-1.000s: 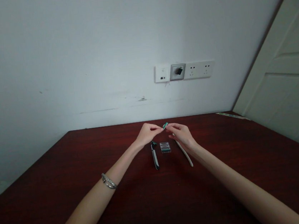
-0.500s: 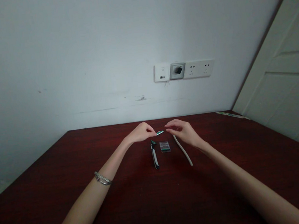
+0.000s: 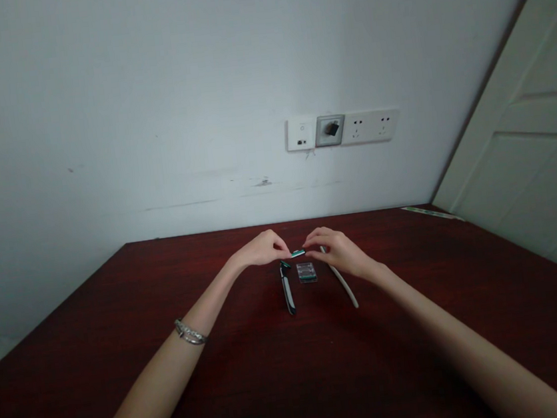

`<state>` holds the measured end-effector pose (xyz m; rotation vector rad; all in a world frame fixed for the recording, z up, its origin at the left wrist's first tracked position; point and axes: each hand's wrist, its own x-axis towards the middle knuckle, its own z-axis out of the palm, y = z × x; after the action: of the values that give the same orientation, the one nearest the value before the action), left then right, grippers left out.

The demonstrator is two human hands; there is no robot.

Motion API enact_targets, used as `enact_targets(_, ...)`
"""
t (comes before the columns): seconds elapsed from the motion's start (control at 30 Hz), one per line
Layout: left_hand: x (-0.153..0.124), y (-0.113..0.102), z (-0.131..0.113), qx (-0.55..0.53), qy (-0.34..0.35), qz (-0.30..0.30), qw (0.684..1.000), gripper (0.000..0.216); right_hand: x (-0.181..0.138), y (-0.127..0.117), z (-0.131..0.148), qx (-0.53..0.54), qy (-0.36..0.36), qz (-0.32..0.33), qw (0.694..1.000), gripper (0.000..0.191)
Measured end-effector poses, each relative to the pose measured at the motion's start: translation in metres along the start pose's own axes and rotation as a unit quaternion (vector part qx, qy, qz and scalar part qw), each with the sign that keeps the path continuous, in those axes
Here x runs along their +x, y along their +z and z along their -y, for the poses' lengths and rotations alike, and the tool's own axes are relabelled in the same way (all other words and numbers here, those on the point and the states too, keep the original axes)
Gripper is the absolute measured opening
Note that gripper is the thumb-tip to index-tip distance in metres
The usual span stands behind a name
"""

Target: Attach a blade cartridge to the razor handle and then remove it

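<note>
Both hands meet over the middle of the dark red table (image 3: pixel 125 361). My left hand (image 3: pixel 261 248) pinches one end of a small green razor cartridge (image 3: pixel 298 254). My right hand (image 3: pixel 336 252) pinches its other end and also holds a white razor handle (image 3: pixel 346 284), which trails back toward me. Just below the cartridge lies a clear cartridge case (image 3: pixel 306 272) with green blades inside. A black and white razor handle (image 3: pixel 287 290) lies on the table left of the case. A silver bracelet (image 3: pixel 189 332) is on my left wrist.
The table's far edge meets a white wall with a row of sockets and a switch (image 3: pixel 342 129). A white door (image 3: pixel 529 160) stands at the right. A thin light strip (image 3: pixel 430 212) lies at the table's far right corner.
The cartridge came off the white handle's tip into my left fingers, the hands drew apart, then lowered; now my right fingertips pinch the cartridge's other end, just above the case.
</note>
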<state>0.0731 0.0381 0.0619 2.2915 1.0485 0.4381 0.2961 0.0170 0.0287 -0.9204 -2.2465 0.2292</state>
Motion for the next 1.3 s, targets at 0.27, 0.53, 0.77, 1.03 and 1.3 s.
enact_targets(0.27, -0.001, -0.001, 0.000, -0.008, 0.008, 0.016, 1.000, 0.018, -0.002, 0.001, 0.002, -0.021, -0.017, 0.018, 0.999, 0.013)
enact_targets(0.53, 0.001, 0.000, 0.005, -0.012, 0.009, 0.032, 0.999, 0.020, -0.003, 0.001, 0.004, -0.043, -0.024, 0.021, 0.999, 0.013)
enact_targets(0.77, 0.001, -0.001, 0.007, -0.021, 0.015, 0.035, 0.999, 0.021, -0.003, -0.001, 0.009, -0.033, -0.026, 0.017, 0.999, 0.013)
enact_targets(1.03, -0.001, -0.009, 0.009, -0.050, 0.012, -0.009, 0.999, 0.026, -0.009, 0.001, 0.001, 0.026, 0.023, 0.015, 0.999, 0.009)
enact_targets(1.3, -0.005, -0.013, 0.010, -0.057, -0.003, -0.022, 0.998, 0.025, -0.031, 0.017, -0.021, 0.026, 0.053, 0.044, 0.997, 0.007)
